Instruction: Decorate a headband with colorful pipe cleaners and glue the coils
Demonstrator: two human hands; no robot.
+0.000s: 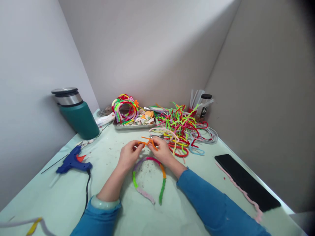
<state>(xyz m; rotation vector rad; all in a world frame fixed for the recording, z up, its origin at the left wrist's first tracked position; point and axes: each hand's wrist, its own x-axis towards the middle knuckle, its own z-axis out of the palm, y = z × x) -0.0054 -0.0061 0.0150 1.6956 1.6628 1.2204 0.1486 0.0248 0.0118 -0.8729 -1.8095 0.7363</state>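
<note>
We sit at a pale green table (61, 196) with a teal flask (78, 119) at the far left and a flat black device (246, 182) at the right. A tangle of coloured pipe cleaners (180, 126) lies beside a metal tray (134, 126), and a blue glue gun (72, 161) lies to the left. A pipe-cleaner-wrapped headband (162, 188) lies flat between our wrists. Above its top, our left hand (129, 154) and right hand (163, 152) pinch a bent orange pipe cleaner (147, 141) between their fingertips.

Both hands (129, 154) (162, 151) on orange pipe cleaner (147, 142) above wrapped headband (149, 178).
</note>
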